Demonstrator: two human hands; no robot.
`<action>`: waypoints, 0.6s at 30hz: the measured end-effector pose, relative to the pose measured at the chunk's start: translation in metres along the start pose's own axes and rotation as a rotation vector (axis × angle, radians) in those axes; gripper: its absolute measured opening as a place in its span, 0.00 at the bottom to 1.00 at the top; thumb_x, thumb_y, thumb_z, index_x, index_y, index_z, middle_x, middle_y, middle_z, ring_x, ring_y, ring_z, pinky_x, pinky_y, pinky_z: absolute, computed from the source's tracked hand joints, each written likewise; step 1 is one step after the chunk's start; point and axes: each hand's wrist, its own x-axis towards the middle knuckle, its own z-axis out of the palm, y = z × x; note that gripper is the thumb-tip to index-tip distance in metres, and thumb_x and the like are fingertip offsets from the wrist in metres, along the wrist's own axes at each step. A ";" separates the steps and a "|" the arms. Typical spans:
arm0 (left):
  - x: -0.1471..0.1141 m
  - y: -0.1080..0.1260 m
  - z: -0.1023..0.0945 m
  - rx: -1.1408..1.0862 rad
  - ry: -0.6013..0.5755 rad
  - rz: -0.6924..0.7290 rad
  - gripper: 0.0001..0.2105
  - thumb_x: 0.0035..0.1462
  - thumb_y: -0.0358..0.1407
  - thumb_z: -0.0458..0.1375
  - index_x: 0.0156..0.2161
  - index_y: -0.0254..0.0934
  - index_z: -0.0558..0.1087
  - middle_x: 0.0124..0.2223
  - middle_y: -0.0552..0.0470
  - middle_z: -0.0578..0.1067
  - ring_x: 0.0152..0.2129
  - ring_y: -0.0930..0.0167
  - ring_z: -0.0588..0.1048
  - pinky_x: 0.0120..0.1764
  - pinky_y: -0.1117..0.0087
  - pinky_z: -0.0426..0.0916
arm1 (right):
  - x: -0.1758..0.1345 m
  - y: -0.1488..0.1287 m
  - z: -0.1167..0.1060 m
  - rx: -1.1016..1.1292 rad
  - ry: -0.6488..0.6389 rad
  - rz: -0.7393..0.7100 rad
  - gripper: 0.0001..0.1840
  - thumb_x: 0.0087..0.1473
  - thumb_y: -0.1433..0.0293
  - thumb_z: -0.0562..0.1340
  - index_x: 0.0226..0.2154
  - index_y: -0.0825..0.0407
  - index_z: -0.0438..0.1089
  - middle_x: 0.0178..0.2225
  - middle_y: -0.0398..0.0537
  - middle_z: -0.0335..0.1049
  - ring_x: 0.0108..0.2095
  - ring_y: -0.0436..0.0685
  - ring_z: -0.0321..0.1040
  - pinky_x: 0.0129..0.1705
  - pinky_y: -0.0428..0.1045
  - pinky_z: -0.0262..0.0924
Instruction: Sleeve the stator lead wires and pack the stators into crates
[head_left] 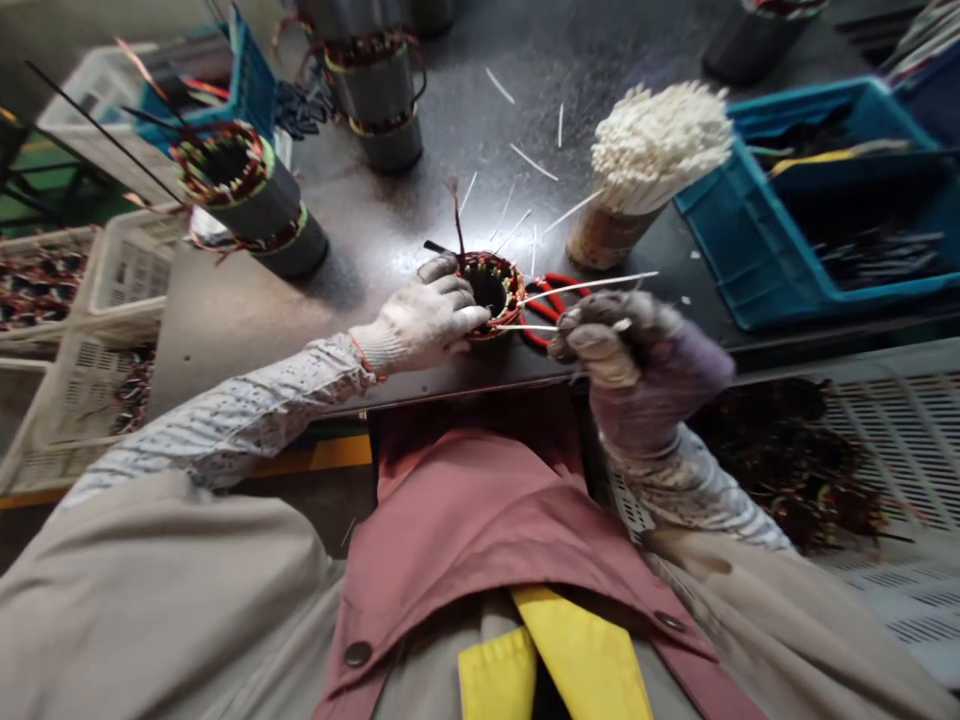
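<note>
A motor stator (511,272) with copper-coloured windings around its rim stands upright near the table's front edge. My left hand (424,318), in a whitish knit glove, grips its left side with fingers over the rim. To the right of the stator, my right hand (634,350), in a dirty purple-grey glove, is closed in a pinch on a thin white cord (525,327) that runs to the stator's rim. A second white cord (592,284) sticks out of the windings above that hand. Red-handled pliers (559,290) lie beside the stator, partly hidden.
A brown container (616,230) packed with white cords stands behind my right hand. Loose white cords (532,160) are scattered on the table (240,345). Stacked stators (262,205) stand at left and back. A blue bin (780,240) is right; white crates (131,265) are left.
</note>
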 end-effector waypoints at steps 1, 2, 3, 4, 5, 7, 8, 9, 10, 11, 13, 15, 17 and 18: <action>0.000 0.004 0.004 -0.036 0.041 -0.050 0.17 0.59 0.44 0.56 0.50 0.42 0.75 0.46 0.47 0.78 0.48 0.60 0.73 0.57 0.48 0.60 | -0.009 0.000 0.002 0.021 0.033 -0.004 0.15 0.64 0.57 0.57 0.47 0.44 0.73 0.37 0.49 0.75 0.36 0.59 0.75 0.36 0.56 0.73; 0.000 0.008 0.009 -0.082 0.086 -0.101 0.17 0.58 0.44 0.57 0.50 0.42 0.75 0.46 0.46 0.78 0.47 0.59 0.72 0.55 0.48 0.62 | -0.017 0.001 0.001 0.042 0.056 -0.015 0.13 0.63 0.59 0.59 0.45 0.44 0.74 0.39 0.48 0.76 0.36 0.58 0.76 0.36 0.55 0.74; -0.001 0.012 0.014 -0.133 0.131 -0.152 0.18 0.57 0.44 0.58 0.50 0.42 0.76 0.46 0.45 0.78 0.48 0.57 0.71 0.53 0.48 0.63 | -0.025 0.001 -0.002 0.061 0.053 -0.033 0.11 0.62 0.62 0.60 0.44 0.44 0.75 0.41 0.48 0.76 0.38 0.58 0.76 0.37 0.54 0.75; -0.001 0.016 0.018 -0.181 0.168 -0.195 0.18 0.56 0.44 0.58 0.50 0.42 0.76 0.46 0.45 0.78 0.49 0.56 0.71 0.52 0.49 0.64 | -0.033 0.002 -0.007 0.075 0.019 -0.053 0.09 0.62 0.64 0.61 0.43 0.43 0.75 0.43 0.48 0.76 0.39 0.57 0.76 0.38 0.53 0.76; -0.002 0.019 0.022 -0.220 0.191 -0.228 0.18 0.56 0.44 0.59 0.50 0.42 0.77 0.47 0.44 0.78 0.49 0.55 0.70 0.51 0.49 0.64 | -0.040 0.004 -0.012 0.086 -0.042 -0.072 0.09 0.61 0.67 0.61 0.42 0.43 0.76 0.45 0.48 0.76 0.41 0.57 0.76 0.40 0.52 0.76; -0.001 0.023 0.023 -0.260 0.198 -0.267 0.17 0.56 0.43 0.59 0.49 0.43 0.77 0.47 0.45 0.77 0.50 0.55 0.68 0.51 0.48 0.63 | -0.054 0.008 -0.020 0.111 -0.202 -0.102 0.10 0.61 0.70 0.60 0.42 0.44 0.76 0.48 0.49 0.76 0.45 0.57 0.76 0.44 0.53 0.76; -0.001 0.024 0.022 -0.262 0.186 -0.274 0.16 0.55 0.42 0.59 0.49 0.43 0.77 0.47 0.45 0.77 0.51 0.55 0.68 0.52 0.48 0.62 | -0.061 0.010 -0.022 0.127 -0.269 -0.112 0.11 0.61 0.71 0.60 0.43 0.44 0.76 0.48 0.49 0.76 0.47 0.58 0.75 0.46 0.53 0.75; 0.000 0.024 0.020 -0.256 0.170 -0.274 0.16 0.55 0.41 0.59 0.49 0.44 0.77 0.48 0.46 0.77 0.51 0.55 0.69 0.53 0.48 0.61 | -0.067 0.013 -0.024 0.144 -0.312 -0.115 0.12 0.61 0.72 0.60 0.44 0.44 0.75 0.48 0.50 0.76 0.48 0.58 0.75 0.48 0.54 0.74; 0.000 0.024 0.017 -0.248 0.153 -0.269 0.16 0.55 0.41 0.60 0.49 0.44 0.77 0.48 0.46 0.77 0.51 0.56 0.69 0.55 0.48 0.60 | -0.073 0.015 -0.024 0.160 -0.333 -0.111 0.12 0.61 0.73 0.60 0.45 0.44 0.75 0.48 0.51 0.76 0.48 0.58 0.75 0.49 0.55 0.73; 0.001 0.024 0.014 -0.240 0.141 -0.262 0.16 0.55 0.41 0.60 0.49 0.44 0.77 0.48 0.47 0.77 0.51 0.57 0.69 0.56 0.47 0.59 | -0.078 0.016 -0.024 0.172 -0.341 -0.100 0.13 0.61 0.73 0.60 0.45 0.45 0.75 0.48 0.51 0.76 0.49 0.58 0.74 0.51 0.56 0.73; 0.002 0.024 0.011 -0.231 0.135 -0.248 0.16 0.55 0.41 0.60 0.49 0.44 0.76 0.48 0.48 0.78 0.52 0.57 0.69 0.59 0.46 0.56 | -0.085 0.018 -0.024 0.175 -0.340 -0.065 0.14 0.60 0.75 0.60 0.46 0.44 0.74 0.48 0.51 0.76 0.49 0.58 0.74 0.52 0.56 0.72; 0.002 0.024 0.010 -0.221 0.149 -0.246 0.15 0.56 0.42 0.59 0.49 0.44 0.76 0.47 0.48 0.78 0.52 0.57 0.70 0.60 0.45 0.55 | -0.088 0.019 -0.023 0.176 -0.331 -0.046 0.15 0.60 0.75 0.59 0.46 0.44 0.74 0.48 0.51 0.77 0.49 0.58 0.75 0.52 0.56 0.72; 0.001 0.024 0.012 -0.210 0.164 -0.253 0.14 0.57 0.42 0.58 0.48 0.43 0.76 0.46 0.48 0.79 0.52 0.57 0.71 0.61 0.44 0.54 | -0.089 0.019 -0.022 0.188 -0.320 -0.044 0.14 0.60 0.75 0.59 0.46 0.45 0.74 0.47 0.51 0.77 0.48 0.57 0.75 0.51 0.54 0.73; 0.001 0.025 0.012 -0.206 0.170 -0.257 0.14 0.57 0.42 0.58 0.48 0.43 0.76 0.46 0.47 0.79 0.51 0.58 0.71 0.61 0.44 0.54 | -0.089 0.019 -0.021 0.199 -0.312 -0.038 0.14 0.60 0.75 0.59 0.46 0.45 0.74 0.47 0.51 0.77 0.48 0.57 0.75 0.50 0.54 0.73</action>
